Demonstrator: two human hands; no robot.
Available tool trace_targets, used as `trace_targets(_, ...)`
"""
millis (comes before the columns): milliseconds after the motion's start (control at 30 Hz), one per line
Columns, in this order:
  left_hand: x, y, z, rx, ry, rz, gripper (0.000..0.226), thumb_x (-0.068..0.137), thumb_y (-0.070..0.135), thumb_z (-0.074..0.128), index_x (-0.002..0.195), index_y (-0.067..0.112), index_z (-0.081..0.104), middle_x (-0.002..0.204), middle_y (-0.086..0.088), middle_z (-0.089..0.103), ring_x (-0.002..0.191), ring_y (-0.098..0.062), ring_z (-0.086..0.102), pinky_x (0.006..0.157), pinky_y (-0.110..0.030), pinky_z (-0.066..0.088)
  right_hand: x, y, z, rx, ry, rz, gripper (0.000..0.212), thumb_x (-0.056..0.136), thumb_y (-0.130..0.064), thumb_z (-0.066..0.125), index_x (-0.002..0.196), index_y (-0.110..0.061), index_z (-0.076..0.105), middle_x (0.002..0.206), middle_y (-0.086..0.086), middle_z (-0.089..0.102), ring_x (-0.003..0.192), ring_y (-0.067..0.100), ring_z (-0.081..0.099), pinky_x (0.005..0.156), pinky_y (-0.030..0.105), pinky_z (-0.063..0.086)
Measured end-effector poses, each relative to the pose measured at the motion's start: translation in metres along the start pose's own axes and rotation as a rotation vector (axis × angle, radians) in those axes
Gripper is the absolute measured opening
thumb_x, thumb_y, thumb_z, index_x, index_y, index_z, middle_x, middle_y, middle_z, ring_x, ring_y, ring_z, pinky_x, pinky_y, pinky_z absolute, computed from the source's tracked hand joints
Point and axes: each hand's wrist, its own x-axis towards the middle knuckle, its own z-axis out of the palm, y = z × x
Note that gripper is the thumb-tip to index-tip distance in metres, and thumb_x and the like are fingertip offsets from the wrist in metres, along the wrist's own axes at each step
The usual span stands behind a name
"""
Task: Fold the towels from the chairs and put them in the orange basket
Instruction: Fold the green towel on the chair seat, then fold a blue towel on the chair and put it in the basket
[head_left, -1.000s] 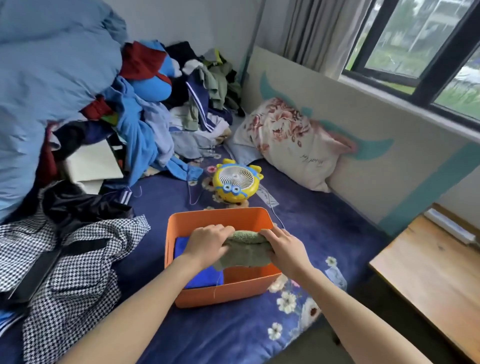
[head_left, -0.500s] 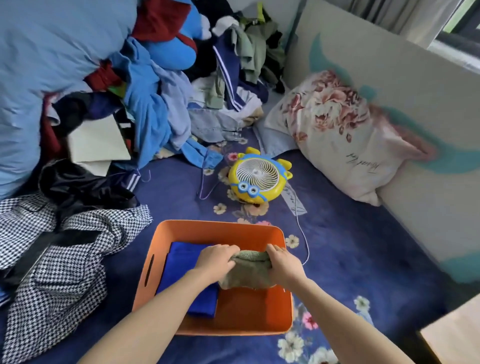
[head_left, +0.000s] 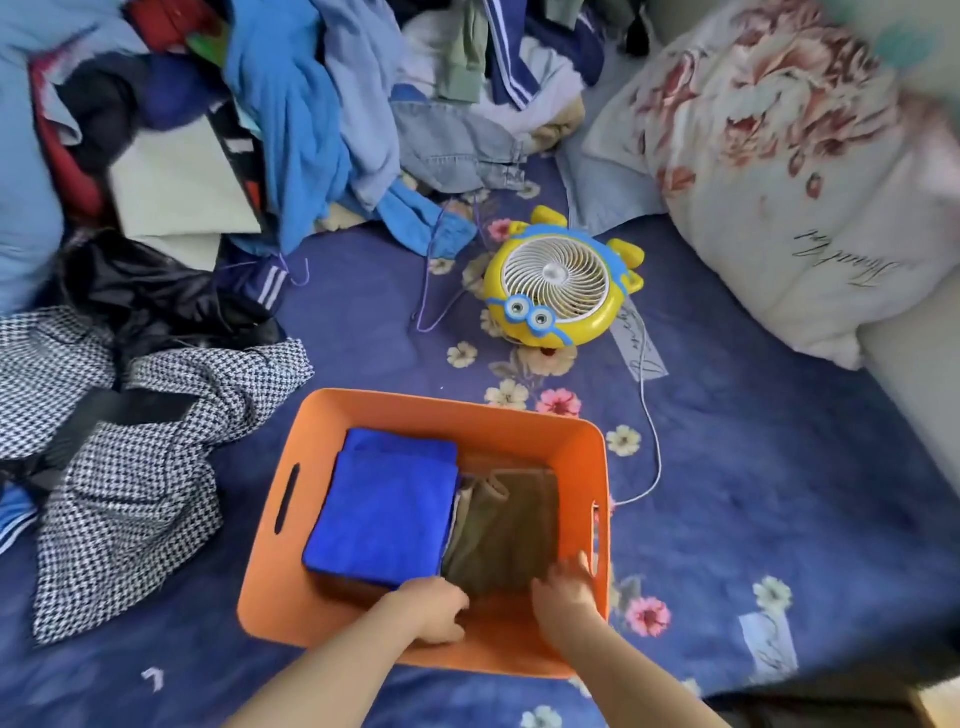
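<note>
The orange basket (head_left: 566, 423) is sitting on the flowered blue bedspread (head_left: 779, 493) at about six o'clock in the view; two folded towels are lying inside it, side by side and touching; the blue towel (head_left: 384, 506) is filling the nine o'clock half, the olive towel (head_left: 511, 525) is lying in the three o'clock half against the right wall.

Both hands are reaching into the basket at its near rim; the left hand (head_left: 434, 608) is curled loosely at the near left corner of the olive towel, close to where it meets the blue one; whether it is pinching cloth I cannot tell; the right hand (head_left: 566, 584) is resting with its fingers (head_left: 584, 564) spread on the near right corner of the olive towel, flat and not gripping.

The olive towel is lying directly toward twelve o'clock from both hands, its long axis running twelve to six, so its short near edge is facing the wrists; the right hand is the nearer to its open side by the basket wall.

Judging from this, the placing step is nearly finished; any next move is probably calling for a light press or a straight pull back toward six o'clock.

A yellow fan (head_left: 561, 286) is lying at twelve o'clock beyond the basket, well apart from the hands.
</note>
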Motion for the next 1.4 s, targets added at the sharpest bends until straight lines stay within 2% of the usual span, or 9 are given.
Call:
trace_targets(67, -0.001, 0.001, 0.006, -0.047, 0.022, -0.018, 0.041, 0.091, 0.031, 0.045, 0.126, 0.012, 0.05, 0.13, -0.014, 0.053, 0.118, -0.033, 0.05, 0.094, -0.042, 0.045, 0.0, 0.0, 0.002, -0.052, -0.103, -0.04, 0.04, 0.096, -0.012, 0.031, 0.132, -0.005, 0.047, 0.14, 0.021, 0.041, 0.134, 0.038, 0.028, 0.115, 0.053, 0.003)
trace_targets(367, -0.02, 0.001, -0.01, -0.14, 0.203, -0.06, 0.036, 0.092, 0.032, 0.041, 0.118, 0.011, 0.054, 0.12, -0.01, 0.059, 0.11, -0.029, 0.054, 0.081, -0.036, 0.042, -0.02, 0.014, -0.026, 0.057, 0.098, 0.042, 0.037, 0.093, -0.014, 0.037, 0.126, -0.011, 0.056, 0.134, 0.013, 0.051, 0.128, 0.032, 0.039, 0.114, 0.042, 0.017)
trace_targets(600, -0.074, -0.007, -0.014, -0.186, 0.386, -0.021, 0.034, 0.094, 0.034, 0.041, 0.116, 0.012, 0.055, 0.098, -0.005, 0.052, 0.103, -0.025, 0.053, 0.075, -0.031, 0.036, -0.06, 0.015, -0.036, 0.085, 0.162, 0.115, 0.037, 0.093, -0.017, 0.037, 0.126, -0.015, 0.055, 0.136, 0.015, 0.049, 0.136, 0.036, 0.029, 0.117, 0.047, 0.008)
trace_targets(767, -0.119, -0.026, -0.004, -0.205, 0.576, -0.023, 0.037, 0.096, 0.033, 0.037, 0.125, 0.018, 0.053, 0.126, -0.002, 0.055, 0.119, -0.021, 0.048, 0.094, -0.033, 0.041, -0.095, -0.002, -0.058, 0.222, 0.231, 0.194, 0.038, 0.095, -0.02, 0.037, 0.129, -0.016, 0.053, 0.136, 0.012, 0.049, 0.133, 0.032, 0.035, 0.116, 0.045, 0.016)
trace_targets(900, -0.167, -0.055, 0.005, -0.23, 0.795, -0.072, 0.033, 0.096, 0.028, 0.037, 0.122, 0.018, 0.055, 0.123, 0.0, 0.057, 0.117, -0.019, 0.049, 0.093, -0.031, 0.039, -0.107, -0.03, -0.092, 0.5, 0.347, 0.247, 0.034, 0.093, -0.021, 0.042, 0.124, -0.016, 0.056, 0.131, 0.006, 0.054, 0.124, 0.022, 0.045, 0.09, 0.0, 0.025)
trace_targets(1033, -0.213, -0.091, 0.03, -0.288, 0.966, -0.206, 0.036, 0.091, 0.032, 0.035, 0.111, 0.014, 0.059, 0.114, -0.002, 0.061, 0.111, -0.023, 0.053, 0.088, -0.032, 0.04, -0.092, -0.066, -0.121, 0.322, 0.359, 0.125, 0.033, 0.089, -0.025, 0.04, 0.116, -0.026, 0.058, 0.124, 0.002, 0.057, 0.115, 0.024, 0.05, 0.097, 0.032, 0.039)
trace_targets(1133, -0.245, -0.109, 0.049, -0.375, 1.079, -0.306, 0.033, 0.094, 0.029, 0.043, 0.121, 0.017, 0.057, 0.119, 0.0, 0.06, 0.114, -0.02, 0.052, 0.095, -0.032, 0.04, -0.099, -0.095, -0.151, 0.213, 0.411, -0.019, 0.037, 0.081, -0.031, 0.04, 0.111, -0.021, 0.058, 0.125, 0.006, 0.056, 0.117, 0.025, 0.048, 0.093, 0.034, 0.035)
trace_targets(1267, -0.289, -0.105, 0.096, -0.52, 1.257, -0.508, 0.031, 0.093, 0.026, 0.046, 0.119, 0.017, 0.06, 0.117, -0.001, 0.063, 0.111, -0.02, 0.055, 0.092, -0.032, 0.041, -0.121, -0.14, -0.188, -0.066, 0.547, -0.295, 0.038, 0.093, -0.018, 0.036, 0.129, -0.013, 0.048, 0.139, 0.012, 0.043, 0.133, 0.027, 0.032, 0.111, 0.039, 0.019)
trace_targets(1400, -0.329, -0.093, 0.165, -0.756, 1.391, -0.703, 0.034, 0.087, 0.03, 0.047, 0.108, 0.011, 0.066, 0.109, -0.005, 0.067, 0.104, -0.026, 0.06, 0.084, -0.031, 0.045, -0.13, -0.192, -0.196, -0.184, 0.643, -0.544, 0.04, 0.091, -0.023, 0.031, 0.124, -0.011, 0.05, 0.133, 0.013, 0.047, 0.13, 0.028, 0.035, 0.108, 0.038, 0.024)
